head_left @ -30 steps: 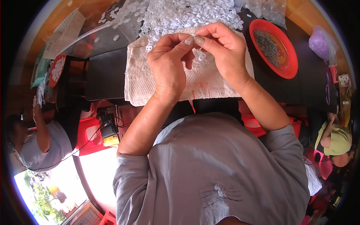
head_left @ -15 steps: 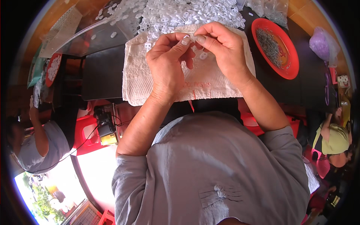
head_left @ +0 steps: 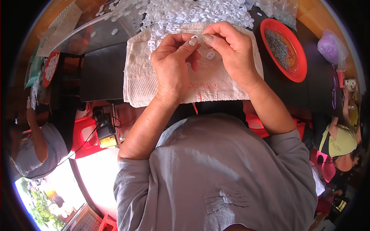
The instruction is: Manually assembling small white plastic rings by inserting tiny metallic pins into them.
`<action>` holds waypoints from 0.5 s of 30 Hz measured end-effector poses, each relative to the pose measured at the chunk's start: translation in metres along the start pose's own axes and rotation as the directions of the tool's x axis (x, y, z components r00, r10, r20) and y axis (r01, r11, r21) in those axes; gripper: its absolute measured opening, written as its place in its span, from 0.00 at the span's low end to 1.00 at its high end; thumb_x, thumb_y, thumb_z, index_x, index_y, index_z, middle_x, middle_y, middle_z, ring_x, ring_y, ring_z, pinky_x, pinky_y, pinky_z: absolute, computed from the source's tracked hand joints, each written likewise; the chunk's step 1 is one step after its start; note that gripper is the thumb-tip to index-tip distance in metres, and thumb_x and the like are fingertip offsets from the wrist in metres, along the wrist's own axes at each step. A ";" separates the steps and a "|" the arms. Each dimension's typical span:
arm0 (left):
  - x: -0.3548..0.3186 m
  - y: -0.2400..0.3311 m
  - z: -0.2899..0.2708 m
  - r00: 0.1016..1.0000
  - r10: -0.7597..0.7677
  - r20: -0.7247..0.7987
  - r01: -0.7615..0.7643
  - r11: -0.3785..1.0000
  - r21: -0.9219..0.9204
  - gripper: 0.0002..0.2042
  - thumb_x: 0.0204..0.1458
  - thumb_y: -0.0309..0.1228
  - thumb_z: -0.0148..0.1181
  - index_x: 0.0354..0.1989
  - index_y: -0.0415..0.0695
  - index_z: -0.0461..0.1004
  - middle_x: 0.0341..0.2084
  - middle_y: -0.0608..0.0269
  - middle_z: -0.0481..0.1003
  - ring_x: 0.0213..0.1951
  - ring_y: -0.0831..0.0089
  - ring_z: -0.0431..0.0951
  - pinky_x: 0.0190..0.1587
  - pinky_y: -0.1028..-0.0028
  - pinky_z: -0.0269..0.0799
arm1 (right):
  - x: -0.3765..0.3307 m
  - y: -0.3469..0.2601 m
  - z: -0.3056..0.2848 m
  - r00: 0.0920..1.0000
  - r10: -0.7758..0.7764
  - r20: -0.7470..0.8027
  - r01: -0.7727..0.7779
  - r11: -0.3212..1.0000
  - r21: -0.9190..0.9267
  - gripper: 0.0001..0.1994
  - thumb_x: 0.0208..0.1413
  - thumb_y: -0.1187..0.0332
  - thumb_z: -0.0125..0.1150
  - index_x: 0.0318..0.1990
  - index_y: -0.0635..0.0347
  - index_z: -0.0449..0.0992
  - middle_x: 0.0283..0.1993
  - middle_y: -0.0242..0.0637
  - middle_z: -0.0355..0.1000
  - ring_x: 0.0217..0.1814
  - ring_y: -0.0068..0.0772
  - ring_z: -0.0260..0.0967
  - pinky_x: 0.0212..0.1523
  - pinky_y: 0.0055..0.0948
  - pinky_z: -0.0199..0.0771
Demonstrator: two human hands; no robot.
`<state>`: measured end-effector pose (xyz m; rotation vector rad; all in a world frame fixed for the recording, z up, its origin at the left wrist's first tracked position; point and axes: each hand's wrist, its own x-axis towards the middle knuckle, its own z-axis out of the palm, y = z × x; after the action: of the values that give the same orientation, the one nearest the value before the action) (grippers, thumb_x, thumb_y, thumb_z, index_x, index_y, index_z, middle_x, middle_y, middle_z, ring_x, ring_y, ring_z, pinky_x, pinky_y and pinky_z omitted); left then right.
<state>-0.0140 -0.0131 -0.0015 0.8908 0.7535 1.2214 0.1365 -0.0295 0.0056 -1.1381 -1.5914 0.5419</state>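
Landmark is the towel (head_left: 140, 71): cream terry, looped pile, flat ribbed band near the person's edge, laid over the front of a dark, smooth tabletop (head_left: 102, 71). Left hand (head_left: 171, 61) is above the towel's far half, grip closed to a thumb-and-index pinch on a small white piece (head_left: 194, 37); only a bit shows at the tips, looks like hard plastic. Right hand (head_left: 236, 54) is just beside it, also above the towel, thumb and index tips very close together; can't tell if that grip is fully closed or has hold of anything. The two sets of tips are apart. A loose white oval (head_left: 210, 55), flat with two holes, lies on the towel between the hands. At the towel's far edge: big heap of white ovals (head_left: 192, 13), same two-hole shape, rounded, a few spilling onto the terry. Right of the towel: shallow red dish (head_left: 301, 71), smooth rim, orange-red pattern inside, with a pile of thin gray slivers (head_left: 276, 50), metallic-looking. Farther right of the towel: purple bundle (head_left: 327, 46) in thin clear film. Beyond the towel's far right corner: crinkled clear bag (head_left: 285, 16) with gray bits. Left of the towel: stiff clear plastic sheet (head_left: 73, 43), curved edge. Writing: red lettering (head_left: 203, 86) across the towel's near band, partly blurred, plus short red strokes below it.
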 end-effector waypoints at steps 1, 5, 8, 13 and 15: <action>0.000 0.000 0.000 1.000 0.000 -0.001 0.000 1.000 -0.001 0.06 0.55 0.22 0.57 0.38 0.31 0.71 0.27 0.55 0.76 0.21 0.76 0.72 0.22 0.79 0.66 | 0.000 0.002 0.000 1.000 0.000 0.001 0.000 1.000 0.000 0.02 0.58 0.78 0.55 0.37 0.65 0.73 0.31 0.28 0.71 0.34 0.15 0.66 0.36 0.16 0.68; 0.000 0.000 0.001 1.000 -0.003 0.003 0.003 1.000 -0.007 0.06 0.55 0.21 0.57 0.38 0.31 0.71 0.27 0.55 0.76 0.21 0.76 0.72 0.22 0.79 0.66 | 0.001 0.004 0.002 0.999 -0.032 0.015 0.033 0.999 -0.015 0.02 0.57 0.78 0.55 0.37 0.66 0.73 0.30 0.28 0.71 0.33 0.15 0.66 0.35 0.16 0.68; -0.002 0.001 0.003 1.000 0.010 -0.003 -0.010 1.000 0.009 0.06 0.55 0.21 0.57 0.38 0.32 0.72 0.26 0.55 0.76 0.21 0.77 0.72 0.22 0.80 0.65 | 0.002 0.001 0.002 0.999 -0.049 0.005 0.049 0.998 -0.038 0.02 0.57 0.79 0.56 0.36 0.66 0.73 0.29 0.27 0.71 0.32 0.15 0.66 0.34 0.16 0.68; -0.002 0.000 0.003 1.000 0.018 -0.015 -0.018 1.000 0.014 0.06 0.54 0.21 0.57 0.38 0.32 0.72 0.26 0.55 0.76 0.20 0.77 0.72 0.21 0.80 0.64 | 0.002 0.003 0.002 0.998 -0.060 0.011 0.060 0.998 -0.035 0.01 0.57 0.79 0.56 0.36 0.66 0.73 0.29 0.27 0.71 0.32 0.15 0.65 0.34 0.16 0.67; -0.002 0.000 0.002 0.999 0.008 -0.036 -0.008 1.000 0.013 0.05 0.54 0.21 0.57 0.38 0.33 0.72 0.26 0.55 0.77 0.20 0.77 0.72 0.21 0.80 0.64 | 0.001 -0.001 0.001 0.999 -0.038 0.000 0.038 0.999 -0.032 0.02 0.56 0.79 0.56 0.36 0.66 0.73 0.29 0.27 0.71 0.32 0.15 0.65 0.34 0.16 0.67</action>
<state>-0.0125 -0.0151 -0.0004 0.8847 0.7878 1.2440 0.1352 -0.0286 0.0062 -1.1294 -1.6227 0.4926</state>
